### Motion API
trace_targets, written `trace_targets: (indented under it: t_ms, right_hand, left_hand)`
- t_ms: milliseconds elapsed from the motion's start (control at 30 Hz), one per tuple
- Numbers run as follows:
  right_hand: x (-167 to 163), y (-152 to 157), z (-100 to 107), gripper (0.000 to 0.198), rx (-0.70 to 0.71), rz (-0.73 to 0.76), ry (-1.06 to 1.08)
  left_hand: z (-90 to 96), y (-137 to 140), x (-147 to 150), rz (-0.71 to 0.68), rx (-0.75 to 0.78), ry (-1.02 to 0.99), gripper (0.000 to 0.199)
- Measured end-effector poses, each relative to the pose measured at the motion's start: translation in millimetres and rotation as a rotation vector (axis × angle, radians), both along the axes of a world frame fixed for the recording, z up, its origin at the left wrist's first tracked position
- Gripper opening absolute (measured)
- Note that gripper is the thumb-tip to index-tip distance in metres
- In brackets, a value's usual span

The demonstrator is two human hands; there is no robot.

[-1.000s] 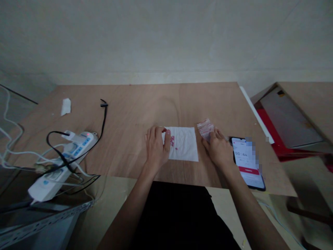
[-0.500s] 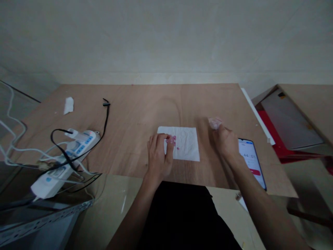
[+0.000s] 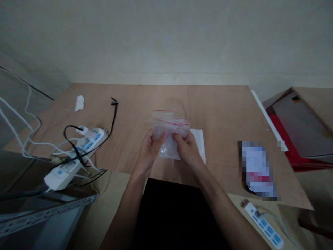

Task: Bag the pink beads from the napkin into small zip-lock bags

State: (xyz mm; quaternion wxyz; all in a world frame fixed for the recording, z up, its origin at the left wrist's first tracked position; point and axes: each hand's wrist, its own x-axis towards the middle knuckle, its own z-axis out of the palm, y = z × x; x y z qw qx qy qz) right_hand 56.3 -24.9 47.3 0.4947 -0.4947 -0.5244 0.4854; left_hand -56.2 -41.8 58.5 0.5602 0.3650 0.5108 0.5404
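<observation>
Between both hands I hold several clear zip-lock bags (image 3: 170,129) with red strips along their tops, over the middle of the wooden table. My left hand (image 3: 151,147) is closed on the bags' left side, thumb on the front. Closed on their right side is my right hand (image 3: 187,146), its thumb also pressed on the plastic. Beneath and behind the bags lies a white paper sheet (image 3: 199,142), its right part showing beside my right hand. The bags hide the rest of it. Whether anything is inside them I cannot tell.
A white power strip (image 3: 97,137) with tangled cables lies on the table's left. A scrap of white paper (image 3: 79,103) rests at the far left. A blurred-out phone (image 3: 256,168) lies on the right. Below the front edge is another power strip (image 3: 264,222).
My right hand has come in from the right to meet my left hand. Clear zip-lock bags are now held between them over the sheet. The view has shifted slightly.
</observation>
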Motion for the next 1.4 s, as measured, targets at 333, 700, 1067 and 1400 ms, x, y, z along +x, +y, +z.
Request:
trace_targets:
  t_ms: [333,700,1067,1400]
  right_hand:
    - [-60,1,-12,0.048,-0.039,0.158,-0.186]
    - [-32,-37,-24,0.035,0.163,-0.019,-0.290]
    - [-23,-36,-24,0.023,0.264,0.003,-0.270]
    - [-14,-20,-19,0.021,0.263,0.052,-0.241]
  left_hand:
    - [-35.4,2,-94,0.357,-0.109,0.749,0.040]
    - [-52.4,17,-139,0.303,-0.045,1.473,0.053]
    - [-35.4,12,-147,0.220,0.232,1.364,0.041]
    - [-28.8,28,-150,-0.014,0.133,1.389,0.041]
